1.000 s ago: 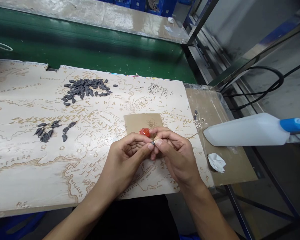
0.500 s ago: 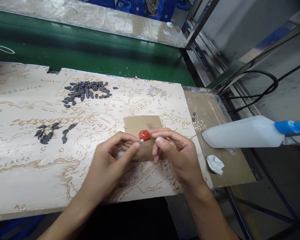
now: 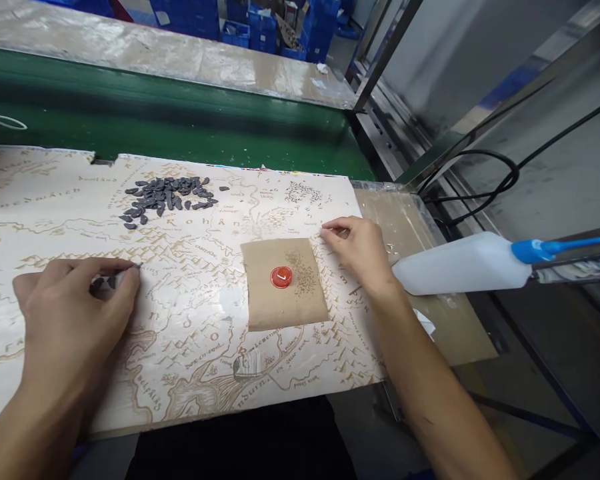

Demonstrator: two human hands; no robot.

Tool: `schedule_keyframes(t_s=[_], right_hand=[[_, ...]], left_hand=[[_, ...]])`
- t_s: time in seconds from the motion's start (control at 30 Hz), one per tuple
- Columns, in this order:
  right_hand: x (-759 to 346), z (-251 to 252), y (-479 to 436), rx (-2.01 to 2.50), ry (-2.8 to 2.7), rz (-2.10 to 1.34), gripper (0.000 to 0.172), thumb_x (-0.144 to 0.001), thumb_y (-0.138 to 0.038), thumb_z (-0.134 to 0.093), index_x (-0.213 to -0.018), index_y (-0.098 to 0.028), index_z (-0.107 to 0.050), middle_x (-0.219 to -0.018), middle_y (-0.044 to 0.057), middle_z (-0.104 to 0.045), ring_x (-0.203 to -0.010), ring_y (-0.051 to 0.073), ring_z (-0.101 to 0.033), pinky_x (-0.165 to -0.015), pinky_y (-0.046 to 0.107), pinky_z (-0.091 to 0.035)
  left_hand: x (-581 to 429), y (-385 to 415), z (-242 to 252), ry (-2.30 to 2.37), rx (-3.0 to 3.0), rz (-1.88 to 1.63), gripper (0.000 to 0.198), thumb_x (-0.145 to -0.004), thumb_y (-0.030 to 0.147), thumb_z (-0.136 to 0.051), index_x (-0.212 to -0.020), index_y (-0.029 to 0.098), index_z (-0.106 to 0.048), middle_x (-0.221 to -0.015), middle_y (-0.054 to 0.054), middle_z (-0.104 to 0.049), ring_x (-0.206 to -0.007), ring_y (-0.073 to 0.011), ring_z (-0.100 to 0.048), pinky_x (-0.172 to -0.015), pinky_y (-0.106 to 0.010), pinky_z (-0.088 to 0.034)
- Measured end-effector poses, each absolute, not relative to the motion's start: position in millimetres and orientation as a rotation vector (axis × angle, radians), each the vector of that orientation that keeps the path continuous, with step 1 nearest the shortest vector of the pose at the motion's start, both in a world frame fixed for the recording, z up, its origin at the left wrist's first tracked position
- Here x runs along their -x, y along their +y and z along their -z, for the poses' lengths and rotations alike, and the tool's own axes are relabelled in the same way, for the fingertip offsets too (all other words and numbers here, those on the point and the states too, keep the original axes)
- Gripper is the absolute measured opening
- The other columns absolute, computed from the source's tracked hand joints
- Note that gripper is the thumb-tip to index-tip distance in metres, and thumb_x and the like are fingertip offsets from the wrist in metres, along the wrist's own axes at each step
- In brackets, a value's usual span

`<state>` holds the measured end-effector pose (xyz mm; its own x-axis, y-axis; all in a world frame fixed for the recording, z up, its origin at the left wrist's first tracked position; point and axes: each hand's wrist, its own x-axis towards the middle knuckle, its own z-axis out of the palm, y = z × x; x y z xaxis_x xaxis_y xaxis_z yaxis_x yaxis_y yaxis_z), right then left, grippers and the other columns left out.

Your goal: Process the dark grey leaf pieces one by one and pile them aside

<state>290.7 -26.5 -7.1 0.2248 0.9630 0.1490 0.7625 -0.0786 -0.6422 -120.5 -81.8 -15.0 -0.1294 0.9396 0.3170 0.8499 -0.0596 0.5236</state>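
Observation:
My left hand (image 3: 75, 313) is at the left of the map-printed sheet, thumb and forefinger pinched on a small dark grey leaf-shaped piece. Behind its fingers, other dark pieces (image 3: 112, 281) partly show. My right hand (image 3: 357, 253) is closed at the sheet's right side, fingertips together near a scatter of tiny pale and dark bits (image 3: 303, 193); what they hold, if anything, is too small to make out. Between the hands a round red dish (image 3: 281, 277), glossy inside, sits on a brown cardboard square (image 3: 260, 310) speckled with brown marks.
A heap of dark grey leaf-shaped pieces (image 3: 167, 195) lies at the back left. On the right, a white bottle with a blue nozzle (image 3: 460, 265) lies on its side, near crumpled white paper (image 3: 424, 321). A green trough (image 3: 180, 123) runs behind the sheet.
My hands have moved apart from above the red dish. The left went left with its small piece to the dark pieces; the right went right and farther back. The view has shifted slightly.

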Motion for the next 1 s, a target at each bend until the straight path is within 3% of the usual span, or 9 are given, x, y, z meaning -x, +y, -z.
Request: schedule_keyframes(t_s=[0.13,0.27,0.4,0.5,0.53,0.67,0.8,1.0], right_hand=[[-282.5,9.4,-25.1,1.874,-1.638,-0.435,0.014,-0.090,-0.018,-0.077,-0.092,-0.018,-0.091,-0.100,0.012,-0.090,-0.091,0.027,-0.081,-0.085,0.039,-0.055],[-279.0,4.1,-20.0,1.961,-1.706,-0.405,0.018,-0.088,-0.011,-0.072,-0.079,-0.018,-0.086,-0.085,0.010,-0.086,-0.080,0.025,-0.076,-0.077,0.039,-0.050],[-276.8,-8.6,-15.9,2.035,-1.692,-0.475,0.018,-0.078,-0.007,-0.072,-0.065,-0.019,-0.076,-0.066,0.006,-0.076,-0.062,0.019,-0.063,-0.064,0.036,-0.042],[-267.2,-20.2,-23.5,1.823,-1.437,-0.791,0.009,-0.078,-0.014,-0.078,-0.070,-0.019,-0.077,-0.058,0.000,-0.068,-0.051,0.013,-0.054,-0.053,0.031,-0.037],[-261.1,-23.9,-28.8,1.702,-1.339,-0.933,0.007,-0.080,-0.020,-0.081,-0.074,-0.019,-0.078,-0.054,-0.002,-0.065,-0.047,0.012,-0.050,-0.049,0.030,-0.034],[-227.2,-33.9,-55.5,1.281,-1.170,-1.362,0.023,-0.087,-0.041,-0.090,-0.082,-0.021,-0.079,-0.047,-0.005,-0.061,-0.039,0.009,-0.041,-0.042,0.026,-0.028],[-204.3,-32.0,-72.3,1.055,-1.096,-1.464,0.026,-0.093,-0.042,-0.092,-0.086,-0.020,-0.079,-0.048,-0.006,-0.060,-0.042,0.007,-0.043,-0.046,0.023,-0.032],[-205.0,-21.0,-80.1,1.010,-1.087,-1.397,0.021,-0.099,-0.038,-0.089,-0.091,-0.021,-0.080,-0.055,-0.007,-0.060,-0.048,0.007,-0.046,-0.051,0.023,-0.035]], left_hand=[[128.2,-76.2,21.2,2.141,-1.972,-0.871,0.033,-0.102,0.056,-0.062,-0.109,0.025,-0.074,-0.100,-0.007,-0.071,-0.132,-0.0491,-0.065,-0.092,-0.056,-0.035],[123.5,-63.4,17.9,2.047,-2.021,-0.763,0.039,-0.101,0.057,-0.063,-0.120,0.026,-0.076,-0.113,-0.012,-0.075,-0.134,-0.0491,-0.063,-0.102,-0.064,-0.039],[96.4,-56.6,-1.1,1.938,-1.876,-0.795,0.039,-0.100,0.056,-0.072,-0.124,0.026,-0.079,-0.119,-0.013,-0.078,-0.120,-0.0422,-0.066,-0.102,-0.058,-0.047],[64.4,-62.5,-15.9,1.735,-1.638,-0.895,0.036,-0.099,0.055,-0.079,-0.121,0.027,-0.081,-0.115,-0.008,-0.082,-0.094,-0.0303,-0.067,-0.083,-0.046,-0.051],[52.2,-65.8,-19.3,1.609,-1.586,-0.925,0.034,-0.100,0.053,-0.080,-0.120,0.026,-0.082,-0.113,-0.008,-0.082,-0.093,-0.0284,-0.068,-0.082,-0.044,-0.052],[6.6,-75.2,-25.1,1.160,-1.498,-1.047,0.021,-0.103,0.040,-0.083,-0.118,0.025,-0.083,-0.116,-0.007,-0.084,-0.102,-0.0251,-0.073,-0.088,-0.039,-0.055],[-16.0,-74.0,-24.8,0.999,-1.447,-1.140,0.008,-0.105,0.032,-0.083,-0.106,0.024,-0.085,-0.105,-0.004,-0.084,-0.100,-0.0229,-0.075,-0.089,-0.037,-0.055],[-19.7,-73.0,-23.9,0.944,-1.360,-1.079,0.011,-0.106,0.030,-0.080,-0.098,0.022,-0.082,-0.097,-0.004,-0.083,-0.093,-0.0215,-0.075,-0.087,-0.036,-0.056]])
